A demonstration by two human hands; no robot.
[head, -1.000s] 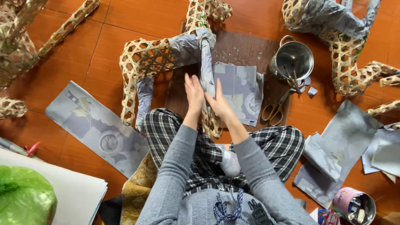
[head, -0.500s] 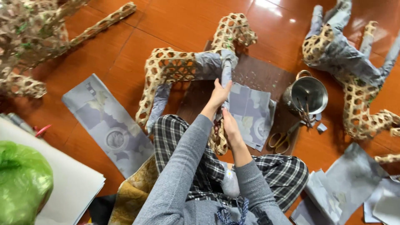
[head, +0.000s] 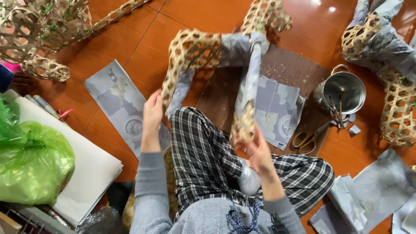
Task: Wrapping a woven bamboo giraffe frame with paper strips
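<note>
A woven bamboo animal frame (head: 195,50), partly covered with grey paper, stands on the floor in front of my crossed legs. My left hand (head: 152,113) grips the lower end of its left leg. My right hand (head: 255,149) holds the foot of its right leg (head: 245,117), which is wrapped in grey printed paper. A dark wooden board (head: 286,69) lies under the frame, with cut grey paper sheets (head: 277,108) on it.
A metal pot (head: 342,91) with brushes and yellow-handled scissors (head: 308,139) sit to the right. More woven frames stand at top left (head: 39,30) and top right (head: 385,52). A green plastic bag (head: 32,162) rests on white sheets (head: 86,169) at left. Paper pieces (head: 372,190) lie at lower right.
My hands were together on the wrapped right leg. The left hand has moved away to the frame's left leg, and the right hand has slid down to the foot.
</note>
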